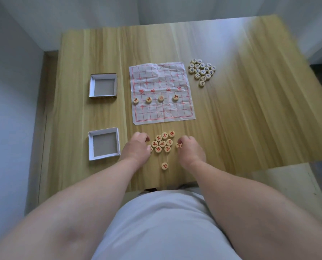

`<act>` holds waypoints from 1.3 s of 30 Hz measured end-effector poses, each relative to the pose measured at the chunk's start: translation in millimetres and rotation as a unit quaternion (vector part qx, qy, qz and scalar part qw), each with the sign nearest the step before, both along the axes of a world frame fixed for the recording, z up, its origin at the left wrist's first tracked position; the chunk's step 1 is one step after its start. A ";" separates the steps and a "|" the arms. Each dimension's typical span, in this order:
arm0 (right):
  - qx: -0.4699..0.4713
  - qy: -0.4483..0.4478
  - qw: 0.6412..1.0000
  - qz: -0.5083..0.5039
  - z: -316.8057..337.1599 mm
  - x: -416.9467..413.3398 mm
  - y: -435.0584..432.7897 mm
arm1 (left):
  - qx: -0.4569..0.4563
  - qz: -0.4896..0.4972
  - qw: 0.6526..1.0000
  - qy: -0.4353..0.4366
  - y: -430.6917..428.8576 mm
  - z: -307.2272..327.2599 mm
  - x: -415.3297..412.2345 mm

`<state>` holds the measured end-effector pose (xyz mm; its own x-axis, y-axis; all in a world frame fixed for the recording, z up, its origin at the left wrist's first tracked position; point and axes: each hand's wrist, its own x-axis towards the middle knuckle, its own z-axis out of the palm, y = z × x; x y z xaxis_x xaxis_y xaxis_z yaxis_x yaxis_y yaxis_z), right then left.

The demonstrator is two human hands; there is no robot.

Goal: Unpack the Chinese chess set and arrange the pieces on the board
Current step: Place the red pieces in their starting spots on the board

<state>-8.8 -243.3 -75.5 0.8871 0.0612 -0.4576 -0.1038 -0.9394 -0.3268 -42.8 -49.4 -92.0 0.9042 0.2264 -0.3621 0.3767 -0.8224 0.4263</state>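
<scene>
A creased paper chess board (162,76) with red lines lies mid-table. Several red soldier pieces (161,98) stand in a row on it. A cluster of red-lettered wooden pieces (162,142) sits on the table just below the board, with one stray piece (164,166) nearer me. My left hand (137,149) rests at the cluster's left edge, fingers curled; a piece shows partly under it. My right hand (191,151) is at the cluster's right edge, its fingertips pinching a red piece (178,145). A pile of dark-lettered pieces (202,71) lies right of the board.
Two open white cardboard box halves lie at the left: one (102,85) beside the board, one (103,143) close to my left hand. The wooden table (241,119) ends at walls on the left and far side. My torso is at the front edge.
</scene>
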 end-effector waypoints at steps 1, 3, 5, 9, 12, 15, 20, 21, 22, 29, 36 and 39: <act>-0.004 0.001 1.000 0.001 -0.8 -5.8 -0.3 | 0.000 -0.001 1.000 0.003 -1.3 -0.7 -4.3; -0.009 0.005 1.000 -0.003 -2.4 -13.2 -1.1 | 0.001 0.001 1.000 0.007 -4.1 -1.3 -11.2; -0.011 0.006 1.000 -0.010 -3.9 -18.2 -1.9 | 0.003 -0.005 1.000 0.008 -7.8 -0.8 -18.4; -0.020 0.009 0.999 -0.031 -5.6 -21.7 -1.6 | 0.028 -0.034 0.999 0.014 -16.6 2.9 -29.6; -0.031 0.020 0.997 -0.066 -5.2 -21.6 -2.2 | 0.040 -0.079 0.996 0.021 -24.1 4.3 -35.1; -0.035 0.031 0.993 -0.110 -5.5 -19.6 -2.8 | 0.051 -0.112 0.992 0.029 -29.8 5.1 -36.0; -0.031 0.047 0.988 -0.145 -8.0 -16.3 -5.4 | 0.060 -0.126 0.989 0.042 -31.8 5.1 -30.7; -0.030 0.047 0.988 -0.146 -8.2 -15.2 -5.4 | 0.057 -0.116 0.991 0.041 -30.7 4.2 -29.3; -0.028 0.047 0.988 -0.146 -8.4 -13.6 -5.1 | 0.055 -0.102 0.993 0.040 -29.2 3.1 -26.9; -0.016 0.058 0.991 -0.121 -8.6 -1.5 1.0 | 0.067 -0.020 0.997 0.021 -16.1 0.6 -10.1; -0.006 0.062 0.995 -0.074 -7.1 9.5 10.6 | 0.044 0.054 0.997 0.015 -5.3 -2.9 -8.0; -0.001 0.063 0.996 -0.059 -5.1 10.7 13.6 | 0.037 0.067 0.997 0.027 -1.7 -4.7 -7.6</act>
